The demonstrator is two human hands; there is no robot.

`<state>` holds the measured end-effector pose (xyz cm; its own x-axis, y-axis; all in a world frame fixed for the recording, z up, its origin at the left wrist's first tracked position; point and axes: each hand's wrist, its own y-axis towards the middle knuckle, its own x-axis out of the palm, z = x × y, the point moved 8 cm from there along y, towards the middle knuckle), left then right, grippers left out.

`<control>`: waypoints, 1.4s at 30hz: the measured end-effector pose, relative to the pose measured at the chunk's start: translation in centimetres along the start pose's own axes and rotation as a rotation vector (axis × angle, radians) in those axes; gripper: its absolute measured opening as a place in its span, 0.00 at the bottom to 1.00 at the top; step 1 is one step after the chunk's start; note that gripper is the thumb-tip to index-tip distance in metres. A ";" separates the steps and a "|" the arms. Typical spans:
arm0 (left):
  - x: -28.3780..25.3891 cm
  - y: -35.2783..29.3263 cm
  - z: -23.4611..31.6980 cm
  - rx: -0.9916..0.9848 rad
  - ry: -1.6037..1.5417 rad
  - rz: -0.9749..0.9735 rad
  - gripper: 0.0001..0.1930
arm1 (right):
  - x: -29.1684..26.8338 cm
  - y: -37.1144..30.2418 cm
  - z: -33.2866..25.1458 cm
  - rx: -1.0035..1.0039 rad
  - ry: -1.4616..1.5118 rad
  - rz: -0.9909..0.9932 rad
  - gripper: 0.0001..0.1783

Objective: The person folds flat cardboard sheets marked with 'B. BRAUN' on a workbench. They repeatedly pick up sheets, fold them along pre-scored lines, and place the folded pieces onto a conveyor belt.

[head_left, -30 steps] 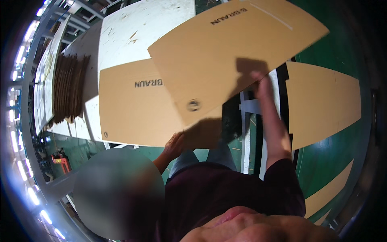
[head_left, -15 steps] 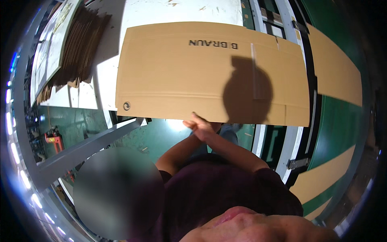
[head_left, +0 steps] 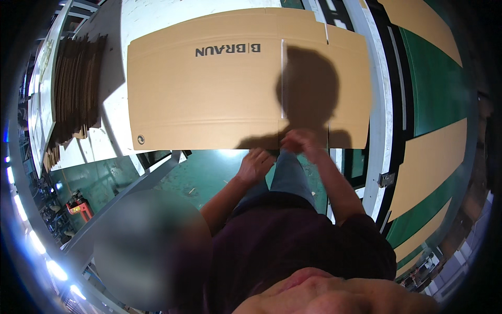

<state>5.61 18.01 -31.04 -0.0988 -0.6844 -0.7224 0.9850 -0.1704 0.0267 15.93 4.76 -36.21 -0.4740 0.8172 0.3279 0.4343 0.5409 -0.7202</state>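
Note:
A large flat sheet of brown box cardboard (head_left: 209, 89), with dark print, creases and slots, lies across the table in front of me. At its near edge, left of the middle, is my left hand (head_left: 256, 165), its fingers loosely bent and apart, with nothing seen in them. My right hand (head_left: 302, 142) is over the near edge further right, inside the shadow that falls on the sheet. Its fingers are bent and a little blurred, so whether they touch or grip the cardboard cannot be made out.
A stack of folded brown cardboard (head_left: 78, 86) stands on the white table (head_left: 112, 112) at the left, beside a pale upright panel (head_left: 44, 94). On the right, a green conveyor belt (head_left: 434, 86) carries cardboard sheets (head_left: 431, 167) beyond a white rail (head_left: 377, 78). A grey frame bar (head_left: 130, 188) runs at the lower left.
My hands were together at the sheet's near edge; they have parted, the right one moving rightward. The view has shifted, so the sheet appears further left. Sheets on the conveyor appear at different places.

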 end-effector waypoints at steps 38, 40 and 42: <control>1.1 9.1 -4.7 -0.062 0.191 0.200 0.46 | 4.1 0.3 -6.0 -1.131 -1.298 -0.208 0.24; 1.8 9.6 -5.1 -0.115 0.277 0.096 0.49 | 3.8 2.9 -4.0 -1.207 -1.396 -0.246 0.21; 2.3 9.2 -5.3 -0.108 0.337 0.082 0.51 | 4.0 2.9 -5.0 -1.280 -1.349 -0.275 0.16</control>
<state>15.23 18.58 -36.10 0.0158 -0.4176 -0.9085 0.9987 -0.0365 0.0342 19.13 10.58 -33.93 -0.5494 0.3529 -0.7574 0.1834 0.9353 0.3027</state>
